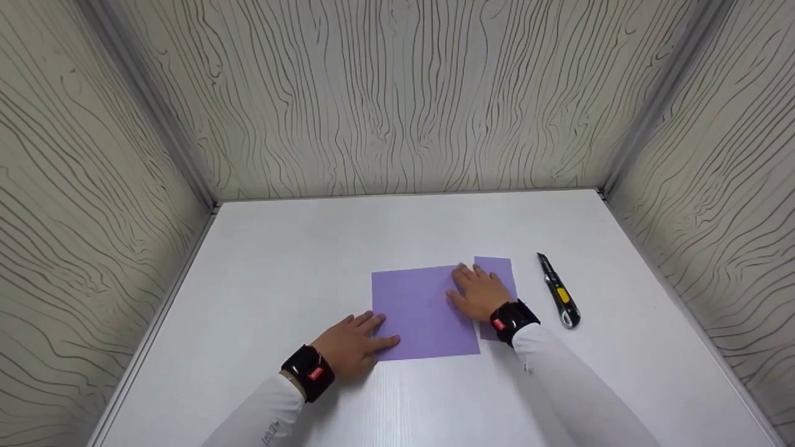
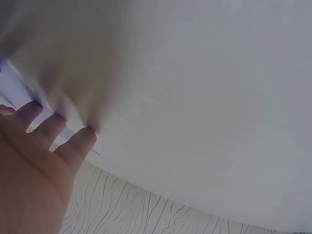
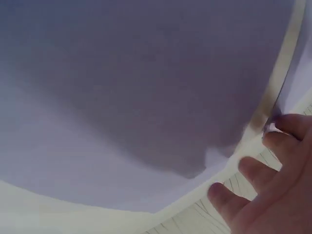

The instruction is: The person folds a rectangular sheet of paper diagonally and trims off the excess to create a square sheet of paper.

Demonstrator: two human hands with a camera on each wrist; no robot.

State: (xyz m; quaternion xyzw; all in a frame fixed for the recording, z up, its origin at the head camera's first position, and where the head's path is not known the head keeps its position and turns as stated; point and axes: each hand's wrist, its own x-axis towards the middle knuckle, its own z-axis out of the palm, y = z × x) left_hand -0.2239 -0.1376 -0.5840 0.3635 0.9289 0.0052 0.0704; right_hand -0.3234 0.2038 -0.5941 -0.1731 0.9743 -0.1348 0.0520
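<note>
A large purple sheet of paper (image 1: 422,316) lies flat on the white table. Beside its right edge is a narrower purple paper strip (image 1: 497,267), with a thin gap of table between the two. My left hand (image 1: 349,345) rests on the sheet's lower left edge, fingers spread; the left wrist view shows its fingertips (image 2: 87,136) at the paper's edge. Over the gap lies my right hand (image 1: 481,295), touching the sheet's upper right part and covering some of the strip. Its fingers (image 3: 258,173) look extended in the right wrist view. Neither hand grips anything.
To the right of the strip lies a black and yellow utility knife (image 1: 559,292), its tip pointing away from me. Wood-grain patterned panels (image 1: 397,99) enclose the white table (image 1: 279,248) at the back and both sides.
</note>
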